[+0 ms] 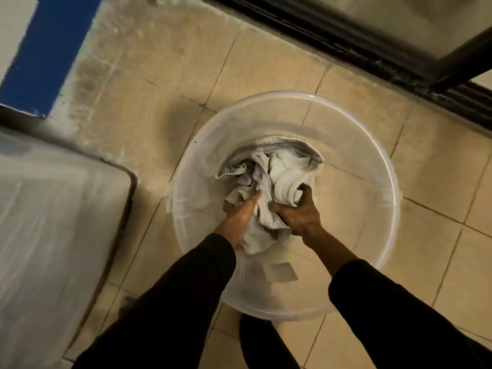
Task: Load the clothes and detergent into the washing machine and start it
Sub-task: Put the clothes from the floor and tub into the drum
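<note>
Reaching down from the head view, both hands grip the pale clothes [269, 182] bunched in a clear round basin [394, 209] on the tiled floor [292, 70]; the left hand [239, 217] pinches a fold; the right hand [298, 211] is fisted around cloth; a plastic-covered appliance [53, 209] sits left.

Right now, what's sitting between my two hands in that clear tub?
In the head view, only the bunched pale clothes: the left hand and right hand grip them inside the clear tub.
</note>
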